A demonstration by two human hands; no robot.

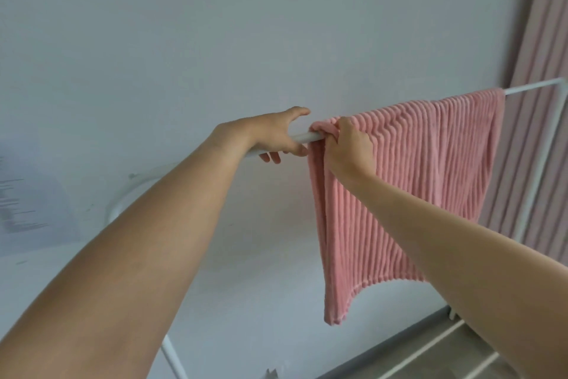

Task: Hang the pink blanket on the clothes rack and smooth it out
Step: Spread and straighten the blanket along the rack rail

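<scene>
**Hidden and cut off around the rack**

The pink blanket (399, 188) covers most of the clothes rack's (534, 90) top bar. The left hand (276, 135) hides another stretch of it, and the forearms screen the rack's lower frame. The right hand's (349, 145) fingertips disappear into bunched cloth. The right edge crops the curtain (541, 40).

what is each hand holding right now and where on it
Right hand pinches the pink blanket at its bunched top left edge; left hand wraps the rack's bar beside it.
</scene>
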